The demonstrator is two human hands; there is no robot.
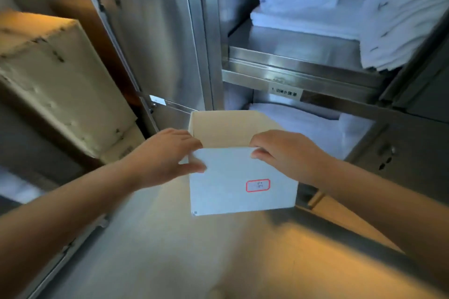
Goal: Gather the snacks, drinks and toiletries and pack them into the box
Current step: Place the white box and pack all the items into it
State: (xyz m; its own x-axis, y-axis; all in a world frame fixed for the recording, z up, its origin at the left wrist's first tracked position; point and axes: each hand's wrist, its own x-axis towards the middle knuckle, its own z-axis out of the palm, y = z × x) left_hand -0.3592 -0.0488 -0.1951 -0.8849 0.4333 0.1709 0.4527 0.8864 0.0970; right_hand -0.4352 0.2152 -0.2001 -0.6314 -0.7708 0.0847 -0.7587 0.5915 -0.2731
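Cabinet (155,43) of steel ahead, steel tabletop (194,262) below us
Folded white linen (303,12) fills the shelves on the right, and a worn brown carton (53,75) stands to our left. Over the tabletop is the open-topped white box (233,189); we cannot tell whether it rests there or hangs just above. Our left grip (167,155) clasps its near left corner, thumb on the front; our right grip (284,153) curls over the near rim. A red-bordered label (258,185) marks the front.

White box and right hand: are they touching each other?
Touching. The head view shows the right hand with its fingers curled over the near top edge of the white box, with no gap.
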